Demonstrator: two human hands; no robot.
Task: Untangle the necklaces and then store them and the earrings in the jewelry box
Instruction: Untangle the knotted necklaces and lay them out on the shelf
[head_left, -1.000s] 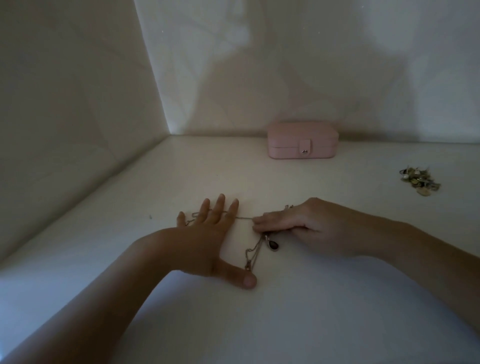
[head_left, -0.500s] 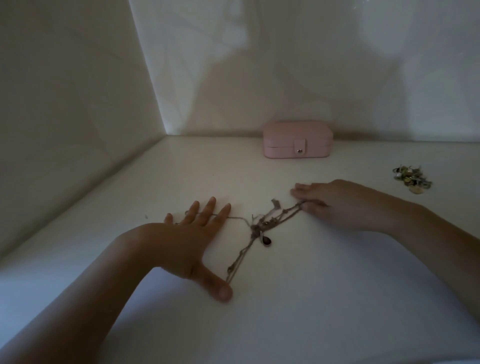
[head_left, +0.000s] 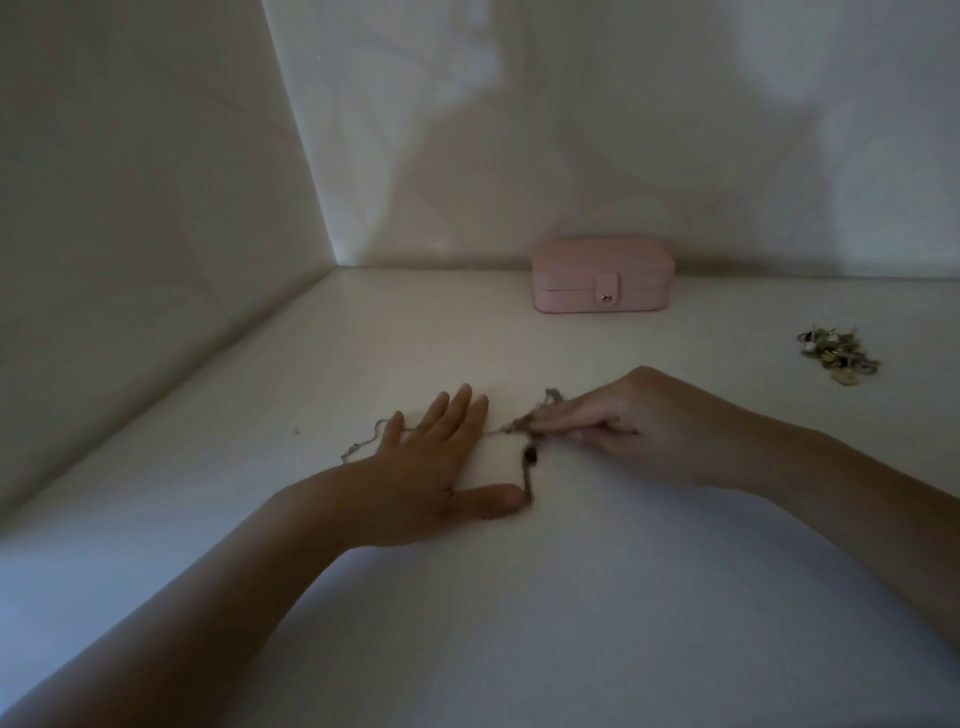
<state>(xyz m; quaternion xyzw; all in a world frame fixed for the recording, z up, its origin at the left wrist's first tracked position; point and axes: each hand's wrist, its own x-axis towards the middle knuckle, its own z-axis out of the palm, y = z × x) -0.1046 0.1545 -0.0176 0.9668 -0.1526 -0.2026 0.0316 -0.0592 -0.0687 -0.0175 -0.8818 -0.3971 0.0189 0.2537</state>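
Thin metal chain is what I'm working — the necklaces (head_left: 524, 457) lie tangled at the middle of the frame. Starting at the left, my left hand (head_left: 426, 467) is spread wide and flat on the white tabletop (head_left: 571, 597), fingers pinning one strand that trails out to the left, thumb pressing a loop down below the dark pendant (head_left: 530, 455). To do this well I should keep that hand as a steady anchor and draw gently, never yanking — a hard pull would likely tighten the knot. Just right of centre, my right hand (head_left: 623, 423) is closed narrow, fingertips pinching the snarl itself. Further back, in the upper middle, the pink jewelry box (head_left: 602, 280) sits latched, well apart from both hands. Far right, the earrings (head_left: 839, 353) wait in a small heap.
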